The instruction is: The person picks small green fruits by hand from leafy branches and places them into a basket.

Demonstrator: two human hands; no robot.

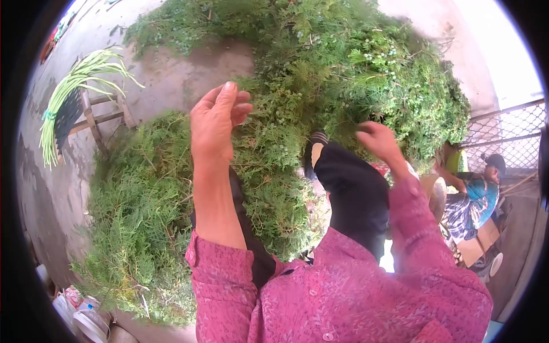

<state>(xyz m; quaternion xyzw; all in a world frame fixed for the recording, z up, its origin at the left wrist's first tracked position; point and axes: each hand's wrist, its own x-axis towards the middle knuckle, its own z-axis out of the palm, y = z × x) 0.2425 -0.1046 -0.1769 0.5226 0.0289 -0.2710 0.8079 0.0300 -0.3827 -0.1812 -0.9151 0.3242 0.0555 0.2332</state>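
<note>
Raised over the heaped green branches, my left hand [217, 117] has its thumb up and its fingers loosely curled, with nothing seen in it. My right hand [380, 140] reaches over the pile above my dark trouser leg; its fingers are bent, somewhat blurred, and no held thing shows. Feathery evergreen branches [274, 114] with small pale berries spread in front of me and between my legs. More cut branches [134, 217] lie to the left of my left forearm.
Long green beans [74, 80], tied in a bundle, hang over a wooden chair [94, 120] at the left. A person [477, 194] in a cap sits at the right near a wire mesh fence [509, 131]. White containers [88, 323] stand at the lower left.
</note>
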